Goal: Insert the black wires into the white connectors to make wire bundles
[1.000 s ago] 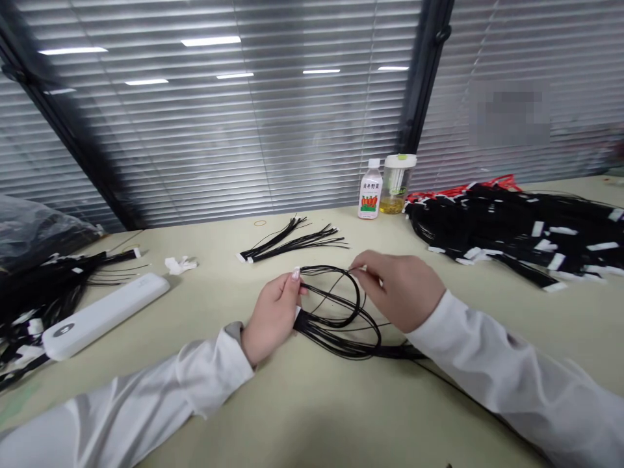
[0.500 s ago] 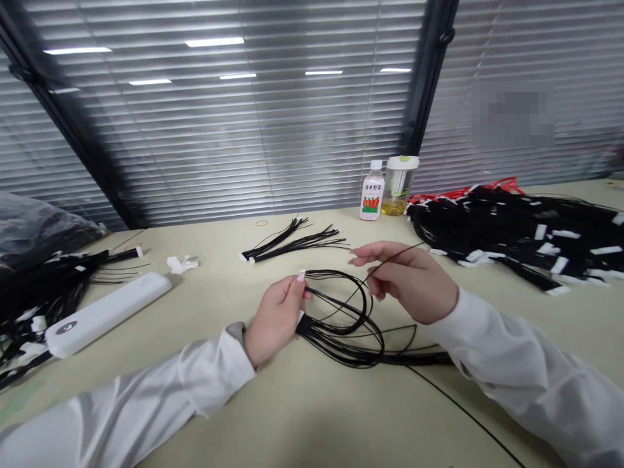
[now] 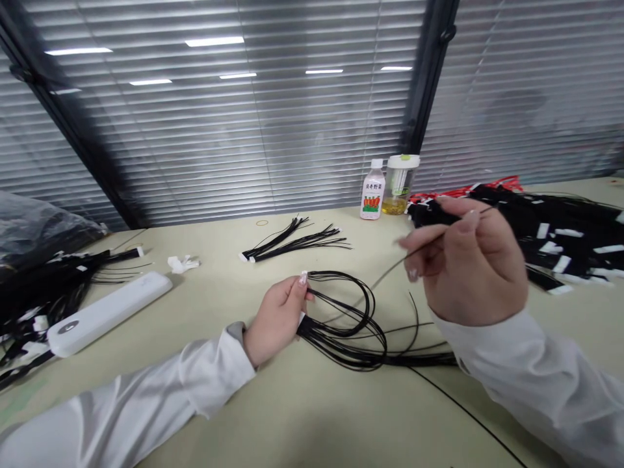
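My left hand [image 3: 279,316] pinches the white-connector end of a black wire harness [image 3: 341,335] just above the table. The harness wires loop out to the right and back toward my fingers, and loose strands trail off beneath my right forearm. Up and to the right, my right hand [image 3: 470,266] is closed on one thin black wire [image 3: 394,265], which slants down toward the loop; its lower part is blurred. Behind the harness lie two short bundles of black wires [image 3: 297,246] with white connectors.
On the left lie a white oblong device [image 3: 110,315], white scraps [image 3: 182,264] and a pile of black harnesses [image 3: 43,292]. A labelled bottle [image 3: 372,194] and a lidded cup [image 3: 400,185] stand by the blinds. A large harness heap [image 3: 570,221] covers the table's right side.
My right hand has moved right and slightly up, drawing the single wire away from the loop. My left hand has stayed nearly in place on the harness end.
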The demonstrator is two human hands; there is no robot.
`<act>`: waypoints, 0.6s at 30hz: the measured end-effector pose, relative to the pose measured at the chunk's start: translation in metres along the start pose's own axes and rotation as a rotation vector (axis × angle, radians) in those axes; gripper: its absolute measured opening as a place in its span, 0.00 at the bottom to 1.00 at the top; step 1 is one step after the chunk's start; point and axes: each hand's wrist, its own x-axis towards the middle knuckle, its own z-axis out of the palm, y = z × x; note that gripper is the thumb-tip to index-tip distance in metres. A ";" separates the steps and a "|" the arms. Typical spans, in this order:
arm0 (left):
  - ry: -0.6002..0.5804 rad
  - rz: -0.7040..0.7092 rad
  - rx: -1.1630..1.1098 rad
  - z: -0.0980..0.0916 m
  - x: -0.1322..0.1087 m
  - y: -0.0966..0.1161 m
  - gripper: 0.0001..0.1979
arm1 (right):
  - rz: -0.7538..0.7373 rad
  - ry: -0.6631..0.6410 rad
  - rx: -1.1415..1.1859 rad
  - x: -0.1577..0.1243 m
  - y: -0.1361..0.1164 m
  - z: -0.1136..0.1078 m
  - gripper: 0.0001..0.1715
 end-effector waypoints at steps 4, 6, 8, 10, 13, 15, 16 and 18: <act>-0.029 0.030 0.009 0.000 -0.001 -0.001 0.21 | 0.156 -0.317 -0.277 -0.013 0.004 0.002 0.16; -0.039 0.048 0.014 0.000 -0.003 -0.001 0.21 | 0.214 -0.517 -0.464 -0.017 0.008 0.003 0.15; -0.049 0.076 0.017 0.000 -0.004 0.000 0.21 | 0.217 -0.663 -0.642 -0.019 0.013 0.004 0.13; -0.058 0.103 0.025 0.000 -0.006 0.000 0.21 | 0.191 -0.692 -0.775 -0.020 0.017 0.004 0.11; -0.060 0.133 0.044 -0.001 -0.007 0.000 0.21 | 0.119 -0.669 -0.880 -0.023 0.020 0.004 0.09; -0.060 0.156 0.047 -0.001 -0.007 -0.001 0.21 | 0.064 -0.701 -0.889 -0.025 0.020 0.004 0.08; -0.060 0.163 0.045 -0.001 -0.007 -0.001 0.21 | 0.045 -0.716 -0.880 -0.026 0.019 0.005 0.08; -0.067 0.168 0.039 -0.001 -0.008 -0.001 0.21 | 0.025 -0.721 -0.854 -0.028 0.018 0.007 0.08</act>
